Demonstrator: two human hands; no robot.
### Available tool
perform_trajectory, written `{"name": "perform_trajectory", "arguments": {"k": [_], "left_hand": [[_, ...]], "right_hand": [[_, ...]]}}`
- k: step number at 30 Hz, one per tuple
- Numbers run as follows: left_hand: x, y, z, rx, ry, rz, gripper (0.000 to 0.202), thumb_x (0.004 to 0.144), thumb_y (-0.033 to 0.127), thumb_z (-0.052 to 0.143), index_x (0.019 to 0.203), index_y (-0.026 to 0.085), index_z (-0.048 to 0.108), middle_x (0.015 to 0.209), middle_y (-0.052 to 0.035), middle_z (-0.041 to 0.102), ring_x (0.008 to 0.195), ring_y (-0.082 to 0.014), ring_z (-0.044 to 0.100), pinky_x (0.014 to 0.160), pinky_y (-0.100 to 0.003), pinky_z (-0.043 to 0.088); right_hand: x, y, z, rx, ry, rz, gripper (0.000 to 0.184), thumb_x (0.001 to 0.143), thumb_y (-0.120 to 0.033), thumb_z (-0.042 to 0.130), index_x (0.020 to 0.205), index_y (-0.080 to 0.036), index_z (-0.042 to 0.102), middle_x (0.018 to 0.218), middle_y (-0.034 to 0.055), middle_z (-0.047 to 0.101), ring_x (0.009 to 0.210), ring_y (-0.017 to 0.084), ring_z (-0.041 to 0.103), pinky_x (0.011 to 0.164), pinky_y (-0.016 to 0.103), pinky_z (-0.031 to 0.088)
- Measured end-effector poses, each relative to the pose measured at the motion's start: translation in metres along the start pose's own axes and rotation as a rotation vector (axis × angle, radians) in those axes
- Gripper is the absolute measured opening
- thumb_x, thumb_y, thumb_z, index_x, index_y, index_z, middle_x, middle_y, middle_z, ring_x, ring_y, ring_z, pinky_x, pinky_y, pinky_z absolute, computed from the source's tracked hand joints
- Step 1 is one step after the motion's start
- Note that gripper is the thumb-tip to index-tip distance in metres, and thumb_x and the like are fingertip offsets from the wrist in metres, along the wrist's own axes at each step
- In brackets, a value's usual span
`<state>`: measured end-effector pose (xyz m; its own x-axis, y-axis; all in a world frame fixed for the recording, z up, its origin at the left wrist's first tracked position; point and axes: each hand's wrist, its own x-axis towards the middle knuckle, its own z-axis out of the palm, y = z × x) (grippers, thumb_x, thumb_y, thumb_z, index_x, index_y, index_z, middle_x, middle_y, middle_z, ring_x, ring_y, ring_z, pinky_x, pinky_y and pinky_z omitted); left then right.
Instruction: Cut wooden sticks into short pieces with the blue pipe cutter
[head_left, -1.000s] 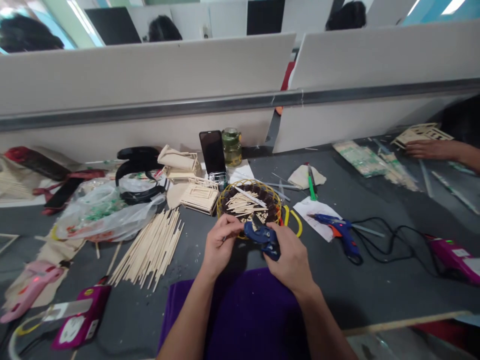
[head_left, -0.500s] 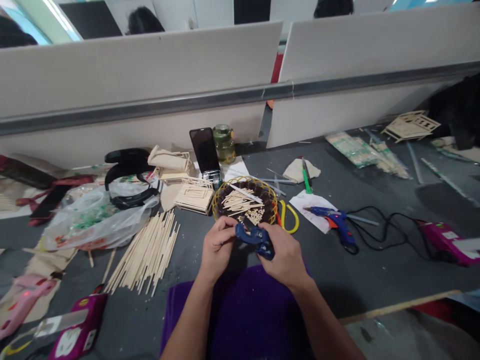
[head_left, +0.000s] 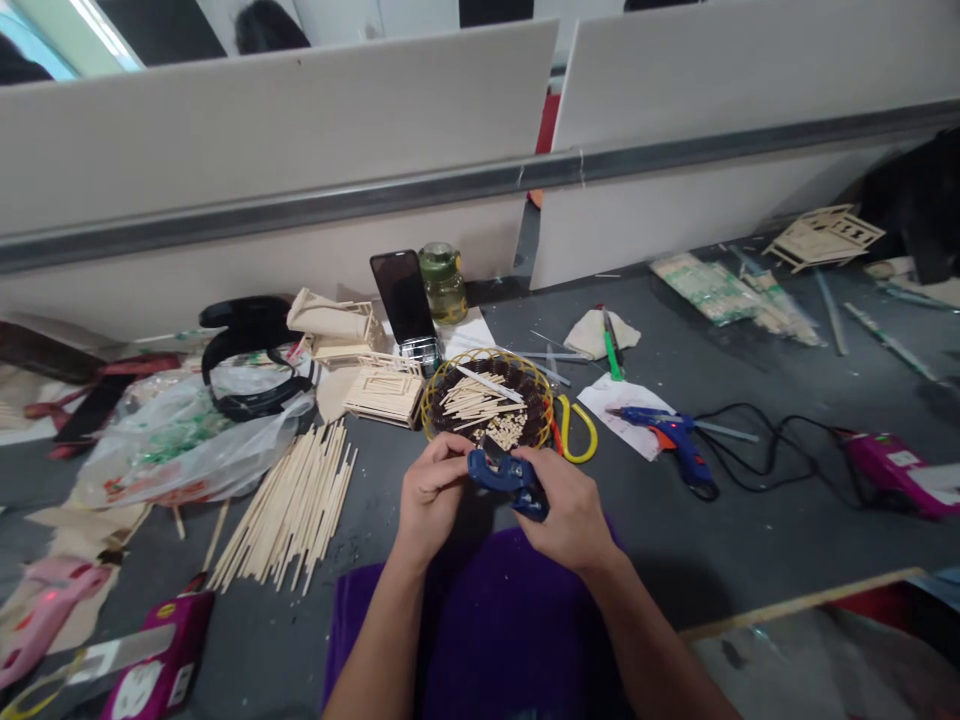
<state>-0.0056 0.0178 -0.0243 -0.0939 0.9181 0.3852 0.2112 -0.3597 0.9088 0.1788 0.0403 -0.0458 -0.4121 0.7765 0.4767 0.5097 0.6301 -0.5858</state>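
Note:
My right hand (head_left: 568, 510) is wrapped round the handles of a small blue cutter (head_left: 501, 473). My left hand (head_left: 432, 492) is closed in a pinch at the cutter's jaws; what it pinches is too small to make out. Both hands hover just in front of a round yellow-rimmed basket (head_left: 433, 392) that holds several short wooden sticks. A purple cloth (head_left: 480, 630) lies under my forearms.
A pile of long bamboo sticks (head_left: 296, 505) lies left of my hands. A blue glue gun (head_left: 670, 440) with black cable rests at the right, yellow-handled scissors (head_left: 577, 432) beside the basket. Behind stand a phone (head_left: 401, 297), a jar (head_left: 442, 281), small stick frames (head_left: 382, 393) and a plastic bag (head_left: 180, 440).
The view has drifted right and up, so everything sits lower-left in frame. My hands keep the same hold on the cutter. The other person's hand at the far right is gone from view.

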Motion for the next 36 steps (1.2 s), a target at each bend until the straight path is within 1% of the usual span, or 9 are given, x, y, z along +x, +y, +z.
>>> {"name": "perform_trajectory", "arguments": {"k": [5,7,10,12,14,18,22,29,36], "left_hand": [[0.000,0.000,0.000,0.001,-0.008,0.014,0.022,0.085,0.013,0.063,0.090,0.025,0.080,0.081,-0.0050,0.065,0.076,-0.0140,0.060,0.066,-0.022,0.047],[0.000,0.000,0.000,-0.016,-0.008,0.010,0.023,0.086,0.013,0.063,0.092,0.027,0.079,0.082,-0.0045,0.065,0.076,-0.0134,0.060,0.067,-0.022,0.047],[-0.001,0.000,0.000,-0.023,-0.011,-0.008,0.024,0.087,0.014,0.062,0.097,0.029,0.078,0.084,-0.0043,0.064,0.077,-0.0128,0.060,0.068,-0.022,0.047],[-0.001,-0.001,0.000,-0.007,-0.014,-0.028,0.025,0.088,0.015,0.062,0.100,0.029,0.078,0.085,-0.0045,0.065,0.079,-0.0129,0.060,0.069,-0.022,0.047],[0.000,-0.001,0.000,0.004,-0.012,-0.046,0.024,0.088,0.016,0.061,0.100,0.028,0.078,0.084,-0.0047,0.064,0.078,-0.0128,0.060,0.070,-0.023,0.047],[0.000,-0.002,0.000,-0.016,-0.015,-0.061,0.023,0.090,0.017,0.060,0.102,0.026,0.077,0.081,-0.0043,0.064,0.076,-0.0133,0.061,0.071,-0.025,0.048],[-0.001,-0.003,0.003,-0.072,0.019,-0.108,0.020,0.089,0.019,0.060,0.102,0.023,0.076,0.082,-0.0031,0.063,0.071,-0.0120,0.063,0.070,-0.025,0.050],[0.000,0.000,0.009,-0.218,0.043,-0.328,0.024,0.087,0.033,0.063,0.104,0.017,0.072,0.083,-0.0009,0.059,0.053,-0.0081,0.063,0.053,-0.021,0.052],[0.001,0.000,0.011,-0.386,0.059,-0.497,0.036,0.078,0.038,0.073,0.104,0.014,0.068,0.077,-0.0014,0.064,0.049,-0.0102,0.063,0.048,-0.021,0.052]], "right_hand": [[-0.002,0.000,0.001,-0.027,0.024,-0.026,0.033,0.073,-0.016,0.054,0.105,-0.017,0.058,0.090,0.0087,0.071,0.080,0.025,0.069,0.070,0.033,0.053],[-0.004,-0.001,0.002,-0.012,0.031,-0.036,0.022,0.075,-0.017,0.054,0.096,-0.019,0.059,0.078,0.0054,0.071,0.068,0.022,0.069,0.061,0.030,0.051],[-0.007,-0.002,0.003,0.083,0.076,0.068,0.003,0.082,-0.022,0.056,0.084,-0.021,0.058,0.063,-0.0006,0.064,0.053,0.016,0.063,0.054,0.025,0.048],[-0.006,-0.001,0.001,0.172,0.127,0.193,0.005,0.086,-0.025,0.055,0.088,-0.021,0.057,0.064,-0.0016,0.063,0.052,0.014,0.061,0.055,0.024,0.048],[-0.005,0.002,-0.001,0.217,0.139,0.267,0.012,0.087,-0.027,0.055,0.097,-0.021,0.057,0.070,-0.0002,0.065,0.059,0.015,0.064,0.059,0.025,0.050],[-0.002,0.005,-0.001,0.152,0.105,0.214,0.021,0.084,-0.024,0.056,0.104,-0.020,0.057,0.084,0.0053,0.068,0.078,0.021,0.067,0.071,0.030,0.053],[-0.003,0.003,0.006,0.103,0.090,0.150,0.028,0.081,-0.021,0.055,0.108,-0.019,0.056,0.093,0.0081,0.068,0.084,0.023,0.067,0.076,0.032,0.054],[-0.003,0.000,0.004,0.219,0.051,0.342,0.018,0.085,-0.028,0.054,0.100,-0.019,0.058,0.077,0.0033,0.066,0.068,0.018,0.066,0.066,0.028,0.052],[-0.002,0.000,0.005,0.254,0.017,0.353,0.014,0.085,-0.028,0.054,0.096,-0.020,0.058,0.072,-0.0002,0.064,0.063,0.015,0.064,0.063,0.025,0.051]]}}
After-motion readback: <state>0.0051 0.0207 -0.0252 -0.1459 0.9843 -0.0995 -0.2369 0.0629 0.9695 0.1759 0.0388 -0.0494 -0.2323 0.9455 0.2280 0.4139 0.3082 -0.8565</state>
